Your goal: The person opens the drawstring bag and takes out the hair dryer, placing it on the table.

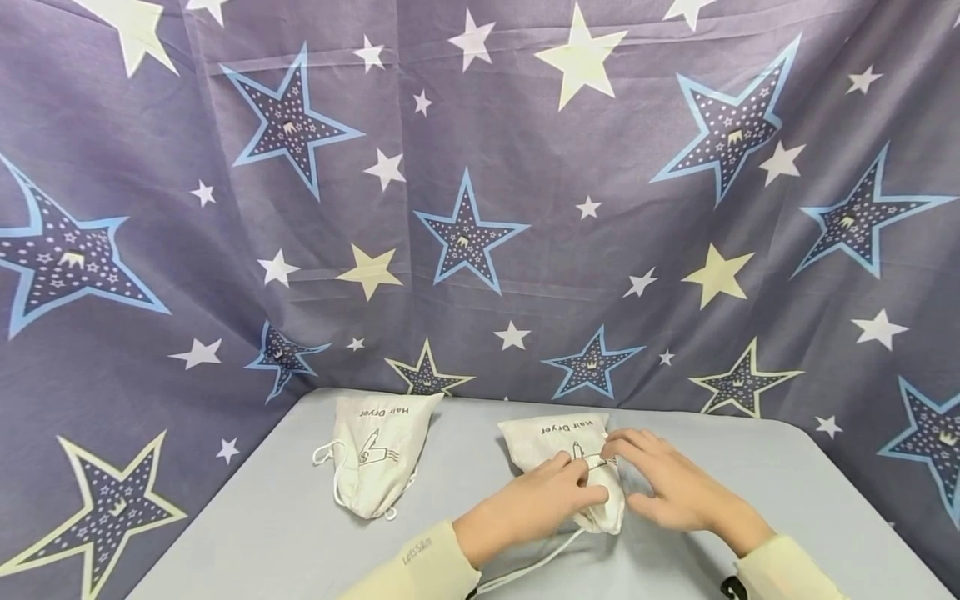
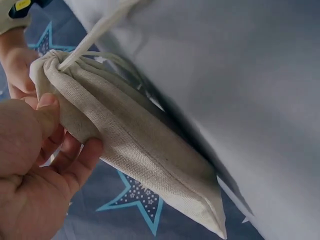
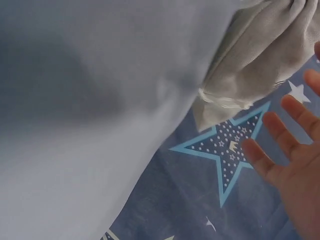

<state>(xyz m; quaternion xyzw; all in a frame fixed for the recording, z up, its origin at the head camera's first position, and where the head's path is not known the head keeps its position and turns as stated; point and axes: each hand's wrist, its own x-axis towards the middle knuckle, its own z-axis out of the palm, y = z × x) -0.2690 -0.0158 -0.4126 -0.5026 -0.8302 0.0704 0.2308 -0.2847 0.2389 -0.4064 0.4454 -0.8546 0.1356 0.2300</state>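
As the head view shows, a cream cloth drawstring bag (image 1: 555,440) is laid on a pale-grey table (image 1: 247,525) between bare left hand (image 1: 534,502) and right hand (image 1: 672,489). Left wrist view: the bag is touched; whether pinched cannot be told. Right wrist view: that hand is spread, nothing grasped.

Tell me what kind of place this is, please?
Probably a little corner set up for filming, though I can't be sure. A starry curtain hangs behind a grey table, where a hair dryer bag and another bag lie.
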